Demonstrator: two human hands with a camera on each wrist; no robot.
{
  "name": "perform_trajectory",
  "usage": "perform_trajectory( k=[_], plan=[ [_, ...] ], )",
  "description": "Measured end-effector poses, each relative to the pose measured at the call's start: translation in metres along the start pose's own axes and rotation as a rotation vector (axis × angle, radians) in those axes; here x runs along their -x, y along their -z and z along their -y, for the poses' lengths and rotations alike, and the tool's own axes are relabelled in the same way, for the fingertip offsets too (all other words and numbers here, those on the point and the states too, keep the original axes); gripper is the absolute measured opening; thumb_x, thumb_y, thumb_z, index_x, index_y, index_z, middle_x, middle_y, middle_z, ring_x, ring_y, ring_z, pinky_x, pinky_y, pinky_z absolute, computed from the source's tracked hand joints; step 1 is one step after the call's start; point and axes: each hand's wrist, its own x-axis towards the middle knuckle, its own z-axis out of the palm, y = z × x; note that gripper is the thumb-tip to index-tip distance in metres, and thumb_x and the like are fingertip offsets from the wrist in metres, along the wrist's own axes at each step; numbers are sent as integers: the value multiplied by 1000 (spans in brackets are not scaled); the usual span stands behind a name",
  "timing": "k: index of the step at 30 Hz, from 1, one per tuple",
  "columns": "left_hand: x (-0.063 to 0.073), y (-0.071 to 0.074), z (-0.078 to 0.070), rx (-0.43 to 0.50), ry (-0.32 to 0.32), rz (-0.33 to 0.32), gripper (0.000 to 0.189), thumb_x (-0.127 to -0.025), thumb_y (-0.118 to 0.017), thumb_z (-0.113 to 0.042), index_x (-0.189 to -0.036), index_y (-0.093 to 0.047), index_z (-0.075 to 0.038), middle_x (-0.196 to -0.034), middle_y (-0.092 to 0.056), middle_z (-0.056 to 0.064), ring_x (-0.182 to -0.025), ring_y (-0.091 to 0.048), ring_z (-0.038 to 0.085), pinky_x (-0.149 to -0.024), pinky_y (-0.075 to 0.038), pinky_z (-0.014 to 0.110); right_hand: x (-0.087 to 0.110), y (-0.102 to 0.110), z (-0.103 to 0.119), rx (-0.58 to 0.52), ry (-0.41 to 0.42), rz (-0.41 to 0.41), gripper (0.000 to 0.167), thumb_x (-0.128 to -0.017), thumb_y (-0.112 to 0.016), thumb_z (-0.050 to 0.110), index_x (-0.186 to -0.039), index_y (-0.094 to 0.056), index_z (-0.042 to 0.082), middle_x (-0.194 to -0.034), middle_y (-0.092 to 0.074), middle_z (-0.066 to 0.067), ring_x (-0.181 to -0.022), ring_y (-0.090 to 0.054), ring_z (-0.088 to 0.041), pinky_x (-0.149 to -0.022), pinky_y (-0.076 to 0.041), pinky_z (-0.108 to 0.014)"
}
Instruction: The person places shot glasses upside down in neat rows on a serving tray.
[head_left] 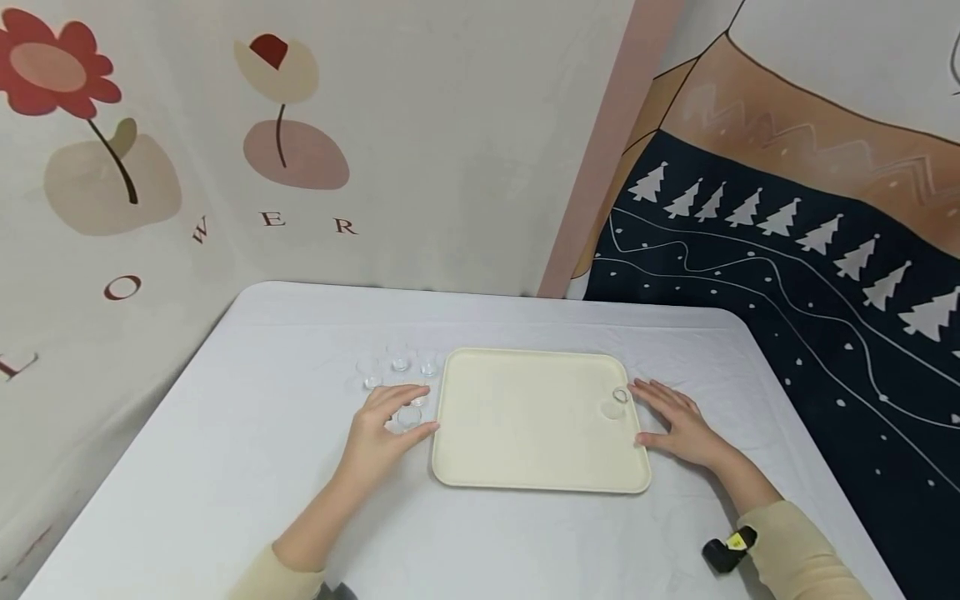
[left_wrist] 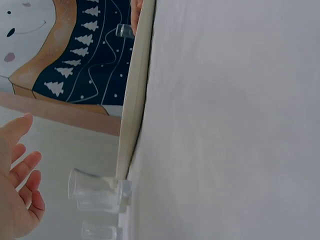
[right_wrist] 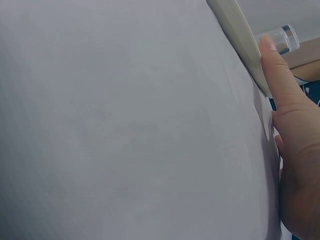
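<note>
A cream rectangular tray [head_left: 532, 433] lies on the white table. Near its right edge a small clear glass [right_wrist: 286, 40] stands upside down, thick base up. My left hand [head_left: 378, 429] hovers by the tray's left edge, thumb and fingers apart, with nothing between them. Beside and partly behind that hand, several clear glasses [left_wrist: 95, 190] stand upright on the cloth. My right hand [head_left: 678, 425] is at the tray's right edge, fingers spread, thumb tip right at the rim in the right wrist view.
White cloth [head_left: 540, 542] covers the table. Printed hangings [head_left: 450, 167] rise behind its far edge, and a dark one with trees [head_left: 750, 250] hangs at the right. A black device [head_left: 723, 554] sits at my right wrist.
</note>
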Motion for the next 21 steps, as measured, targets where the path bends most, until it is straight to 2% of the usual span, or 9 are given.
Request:
perform_trajectory(
  k=[4, 8, 13, 18, 21],
  plan=[
    [4, 9, 12, -19, 26, -1, 51, -63, -88, -4, -110, -70, -6, -111, -68, 1, -96, -55, 16, -68, -44, 34, -1, 0, 1, 0, -4, 2, 82, -77, -77, 38, -146, -40, 14, -148, -34, -22, -135, -20, -48, -102, -7, -68],
    [6, 13, 22, -16, 53, 10, 51, -63, -89, -6, -110, -70, -8, -109, -68, 0, -92, -55, 17, -66, -42, 34, 0, 0, 1, 2, -4, -2, 82, -76, -77, 37, -146, -40, 14, -148, -34, -22, -135, -21, -48, -102, -7, -68],
    [9, 18, 31, -4, 126, 58, 51, -65, -88, -9, -112, -69, -7, -110, -68, -1, -92, -55, 22, -70, -41, 35, 0, -1, 1, 4, -6, -11, 82, -76, -77, 37, -145, -40, 15, -148, -34, -21, -135, -21, -47, -102, -7, -68],
    [13, 22, 36, 9, 239, 119, 51, -68, -87, -12, -115, -68, -7, -112, -67, -1, -96, -54, 22, -77, -41, 40, 0, -1, 2, 2, -2, -22, 81, -76, -78, 37, -145, -41, 14, -147, -35, -22, -135, -21, -47, -102, -8, -68],
    [15, 23, 39, 18, 278, 145, 50, -70, -86, -14, -116, -68, -8, -111, -67, 0, -97, -55, 24, -79, -42, 42, 0, -1, 2, -1, -3, -17, 81, -76, -77, 37, -145, -41, 14, -148, -35, -21, -135, -21, -47, -103, -7, -68]
  ],
)
